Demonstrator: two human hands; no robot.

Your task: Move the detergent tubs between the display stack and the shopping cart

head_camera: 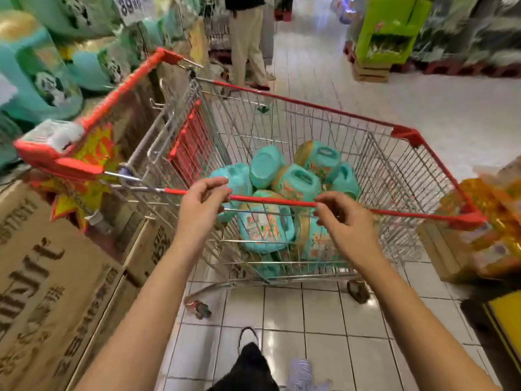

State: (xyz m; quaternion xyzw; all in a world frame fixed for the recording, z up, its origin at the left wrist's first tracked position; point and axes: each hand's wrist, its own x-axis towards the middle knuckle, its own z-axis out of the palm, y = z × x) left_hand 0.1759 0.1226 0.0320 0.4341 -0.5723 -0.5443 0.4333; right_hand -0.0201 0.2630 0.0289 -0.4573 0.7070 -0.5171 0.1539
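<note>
The shopping cart (pixel 310 104) fills the middle of the view, and a heap of teal detergent tubs (pixel 298 182) lies tumbled in its basket, some on their sides and one bottom-up. The person's left hand (pixel 201 204) and right hand (pixel 348 224) are both at the cart's near red rim, well apart from each other. On each hand the fingers (pixel 324 200) are curled, and the bar runs into the gap between thumb and fingertips. Blur hides whether they actually pinch it. At ten o'clock the display stack (pixel 42 77) of matching teal tubs stands just beside the cart. Printed cardboard boxes (pixel 48 272) sit at eight o'clock. Another person (pixel 248 43) stands at twelve o'clock beyond the cart.
</note>
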